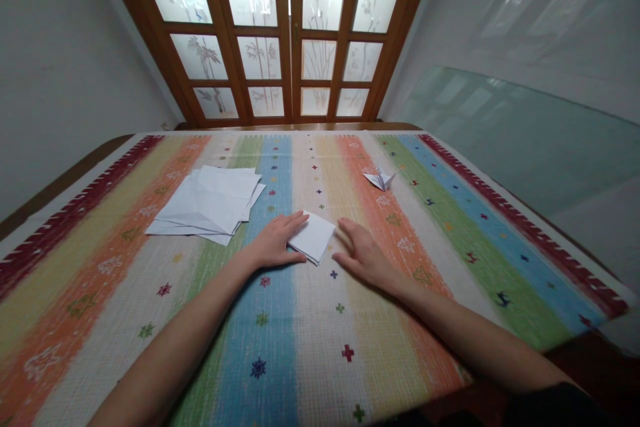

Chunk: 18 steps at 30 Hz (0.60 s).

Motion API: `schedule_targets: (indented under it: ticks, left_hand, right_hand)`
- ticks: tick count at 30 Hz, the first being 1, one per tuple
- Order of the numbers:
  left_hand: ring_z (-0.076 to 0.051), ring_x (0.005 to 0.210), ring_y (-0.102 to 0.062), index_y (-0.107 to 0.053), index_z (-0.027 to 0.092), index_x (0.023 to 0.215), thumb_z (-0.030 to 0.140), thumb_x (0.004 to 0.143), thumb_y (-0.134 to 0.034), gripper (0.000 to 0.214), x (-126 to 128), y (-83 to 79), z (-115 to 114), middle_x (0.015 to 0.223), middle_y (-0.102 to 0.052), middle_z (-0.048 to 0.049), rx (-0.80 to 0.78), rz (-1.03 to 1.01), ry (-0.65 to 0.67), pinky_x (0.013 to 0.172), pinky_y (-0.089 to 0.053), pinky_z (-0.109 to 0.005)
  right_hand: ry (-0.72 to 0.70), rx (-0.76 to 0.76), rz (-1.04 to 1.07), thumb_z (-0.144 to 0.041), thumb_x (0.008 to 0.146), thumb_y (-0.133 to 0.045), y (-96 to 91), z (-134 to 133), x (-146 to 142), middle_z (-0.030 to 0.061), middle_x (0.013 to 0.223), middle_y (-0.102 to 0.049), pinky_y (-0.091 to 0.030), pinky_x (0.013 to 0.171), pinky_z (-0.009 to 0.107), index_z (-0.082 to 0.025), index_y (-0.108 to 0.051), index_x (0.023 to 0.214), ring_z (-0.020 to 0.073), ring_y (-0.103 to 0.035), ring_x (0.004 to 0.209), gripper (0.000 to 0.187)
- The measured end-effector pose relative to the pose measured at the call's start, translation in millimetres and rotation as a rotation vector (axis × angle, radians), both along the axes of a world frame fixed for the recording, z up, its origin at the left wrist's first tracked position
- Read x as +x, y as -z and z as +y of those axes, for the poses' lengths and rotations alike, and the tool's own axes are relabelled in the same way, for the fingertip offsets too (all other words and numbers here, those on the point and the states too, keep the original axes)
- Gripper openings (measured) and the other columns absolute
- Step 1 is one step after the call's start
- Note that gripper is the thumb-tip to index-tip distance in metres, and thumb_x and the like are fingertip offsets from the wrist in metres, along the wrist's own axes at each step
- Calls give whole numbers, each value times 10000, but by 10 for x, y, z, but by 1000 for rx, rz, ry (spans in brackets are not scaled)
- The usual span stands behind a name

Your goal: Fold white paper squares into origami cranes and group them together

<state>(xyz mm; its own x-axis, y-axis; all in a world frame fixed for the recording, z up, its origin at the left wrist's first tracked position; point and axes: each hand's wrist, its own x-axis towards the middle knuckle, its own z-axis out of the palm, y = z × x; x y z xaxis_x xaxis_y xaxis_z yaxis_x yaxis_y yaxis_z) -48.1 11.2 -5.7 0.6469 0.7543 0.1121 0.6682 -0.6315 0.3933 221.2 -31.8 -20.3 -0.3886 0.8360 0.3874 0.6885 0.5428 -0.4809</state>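
Note:
A small folded white paper (316,236) lies on the striped tablecloth (280,347) in the middle of the table. My left hand (277,241) rests flat on the paper's left part, fingers stretched out. My right hand (363,255) lies flat on the cloth just to the right of the paper, fingers extended, its fingertips close to the paper's right edge. Neither hand grips anything.
A loose stack of white paper sheets (210,203) lies to the left. A small folded paper figure (380,178) sits further back on the right. A wooden door with frosted panes (287,33) stands behind the table. A glass panel (525,140) leans at right.

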Motion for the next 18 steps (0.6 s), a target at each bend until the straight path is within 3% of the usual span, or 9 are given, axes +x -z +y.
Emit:
schedule_targets:
  ticks: [8,14,18]
  left_hand:
    - [-283,1245,-526,-449,185,1370,425,799,-661,654,-77,-53,-11,1374,-553,-141,46,-65,2,1047,-406,-457]
    - [-266,1179,-558,-475,196,1327,358,848,-615,525,55,-16,-104,1301,-601,-118,117,-56,-30,1001,-439,-430]
    - [-273,1106,-586,-502,193,1297,352,852,-611,485,145,-15,-132,1179,-653,-107,146,-34,-49,944,-463,-436]
  right_hand:
    - [-8,11,-17,-320,823,-614,-112,30,-107,168,1277,-584,-451,991,521,-177,-466,1319,300,-555,1175,537]
    - [-25,-11,-97,-348,776,-678,-143,-4,-188,175,1316,-562,-426,1026,502,-149,-484,1318,303,-521,1216,609]
    - [-28,-16,-127,-260,788,-626,-129,34,-195,158,1295,-585,-426,1024,489,-165,-541,1269,287,-532,1212,497]
